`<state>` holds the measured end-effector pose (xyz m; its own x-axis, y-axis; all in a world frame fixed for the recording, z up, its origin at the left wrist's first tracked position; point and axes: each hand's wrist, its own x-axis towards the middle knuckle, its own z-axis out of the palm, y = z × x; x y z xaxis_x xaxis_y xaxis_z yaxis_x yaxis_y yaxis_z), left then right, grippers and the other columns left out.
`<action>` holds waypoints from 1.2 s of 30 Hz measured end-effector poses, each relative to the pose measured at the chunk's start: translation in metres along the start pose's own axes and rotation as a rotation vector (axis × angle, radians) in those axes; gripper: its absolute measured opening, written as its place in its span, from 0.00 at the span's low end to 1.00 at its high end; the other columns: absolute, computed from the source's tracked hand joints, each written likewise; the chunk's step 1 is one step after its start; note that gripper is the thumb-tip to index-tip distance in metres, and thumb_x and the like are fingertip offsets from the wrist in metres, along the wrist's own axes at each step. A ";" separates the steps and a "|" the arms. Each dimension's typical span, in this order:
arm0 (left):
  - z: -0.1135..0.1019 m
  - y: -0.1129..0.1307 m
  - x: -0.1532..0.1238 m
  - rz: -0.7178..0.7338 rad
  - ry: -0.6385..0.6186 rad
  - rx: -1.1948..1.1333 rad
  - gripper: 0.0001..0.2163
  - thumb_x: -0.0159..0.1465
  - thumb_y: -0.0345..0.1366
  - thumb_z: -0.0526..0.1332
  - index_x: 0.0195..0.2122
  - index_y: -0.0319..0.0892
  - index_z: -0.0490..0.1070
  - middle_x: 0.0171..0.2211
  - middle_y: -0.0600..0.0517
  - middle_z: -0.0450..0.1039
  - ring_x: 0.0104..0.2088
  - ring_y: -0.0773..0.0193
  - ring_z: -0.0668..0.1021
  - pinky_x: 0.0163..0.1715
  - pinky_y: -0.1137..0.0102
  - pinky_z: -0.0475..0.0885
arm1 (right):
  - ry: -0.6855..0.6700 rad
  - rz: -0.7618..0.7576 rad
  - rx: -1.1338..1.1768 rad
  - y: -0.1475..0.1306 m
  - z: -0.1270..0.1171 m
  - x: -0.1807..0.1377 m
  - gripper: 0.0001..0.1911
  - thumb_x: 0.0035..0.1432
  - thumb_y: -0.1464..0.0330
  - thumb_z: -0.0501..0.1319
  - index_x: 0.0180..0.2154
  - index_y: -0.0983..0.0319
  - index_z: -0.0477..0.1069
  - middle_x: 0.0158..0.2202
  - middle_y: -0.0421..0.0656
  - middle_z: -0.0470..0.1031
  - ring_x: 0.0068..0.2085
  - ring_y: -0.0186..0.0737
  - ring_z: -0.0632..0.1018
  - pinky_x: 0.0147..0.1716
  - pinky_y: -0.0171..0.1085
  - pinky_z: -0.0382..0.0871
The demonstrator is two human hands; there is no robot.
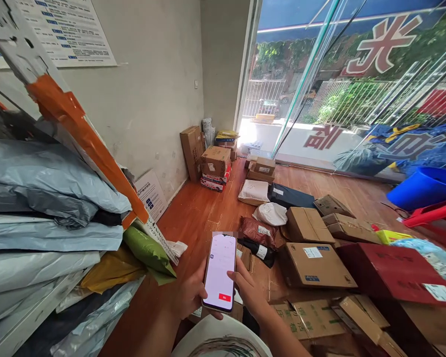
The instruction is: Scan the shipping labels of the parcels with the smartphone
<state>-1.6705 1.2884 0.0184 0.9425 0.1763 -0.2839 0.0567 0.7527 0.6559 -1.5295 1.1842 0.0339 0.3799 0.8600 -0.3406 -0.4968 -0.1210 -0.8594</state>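
Note:
A smartphone is held upright in front of me, its bright screen facing up at me. The screen is mostly white, with a small red button near the bottom; its text is too small to read. My left hand grips the phone's left side and lower edge, thumb along the side. On the right side, my right hand is wrapped round the phone, and its thumb lies over the screen's right edge. The fingers behind the phone are mostly hidden.
Cardboard boxes, a dark red box and bagged parcels cover the floor to the right. Stacked boxes stand by the wall. On the left, a shelf with an orange-taped post holds grey parcels. A blue bin stands far right.

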 end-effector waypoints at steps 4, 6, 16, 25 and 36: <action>-0.006 -0.003 0.002 0.070 -0.063 -0.082 0.44 0.46 0.28 0.53 0.67 0.47 0.41 0.49 0.43 0.69 0.38 0.55 0.76 0.26 0.65 0.77 | 0.054 -0.003 0.036 0.006 0.005 0.007 0.24 0.47 0.58 0.65 0.46 0.56 0.68 0.47 0.41 0.78 0.50 0.51 0.74 0.49 0.46 0.65; -0.007 -0.002 0.001 0.092 -0.062 -0.091 0.43 0.47 0.29 0.53 0.67 0.49 0.42 0.50 0.45 0.70 0.39 0.56 0.76 0.27 0.68 0.76 | 0.016 -0.025 0.042 0.008 0.005 0.011 0.25 0.43 0.62 0.68 0.46 0.56 0.68 0.46 0.42 0.78 0.49 0.50 0.75 0.47 0.45 0.67; -0.036 -0.011 0.004 -0.042 0.073 -0.016 0.41 0.59 0.41 0.57 0.68 0.53 0.32 0.56 0.42 0.66 0.43 0.51 0.76 0.29 0.65 0.74 | -0.040 0.130 0.337 0.035 0.013 0.032 0.26 0.47 0.52 0.66 0.45 0.57 0.69 0.42 0.45 0.80 0.42 0.50 0.78 0.42 0.45 0.69; -0.043 0.001 0.013 -0.230 0.191 0.245 0.36 0.59 0.58 0.58 0.65 0.46 0.53 0.44 0.44 0.74 0.43 0.53 0.76 0.35 0.64 0.73 | -0.043 0.157 0.531 0.055 -0.026 0.026 0.30 0.36 0.74 0.60 0.47 0.58 0.71 0.38 0.43 0.82 0.39 0.44 0.78 0.40 0.40 0.67; 0.020 -0.153 -0.009 -0.006 1.351 -0.381 0.25 0.54 0.40 0.61 0.53 0.43 0.64 0.28 0.51 0.74 0.31 0.63 0.76 0.35 0.70 0.73 | -0.308 0.360 0.356 -0.058 -0.193 0.013 0.26 0.41 0.65 0.67 0.47 0.58 0.71 0.41 0.45 0.81 0.41 0.49 0.79 0.44 0.45 0.68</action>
<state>-1.6815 1.1590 -0.0651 -0.1099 0.4749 -0.8732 -0.2372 0.8406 0.4870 -1.3447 1.1070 0.0059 -0.0789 0.9063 -0.4151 -0.8038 -0.3041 -0.5113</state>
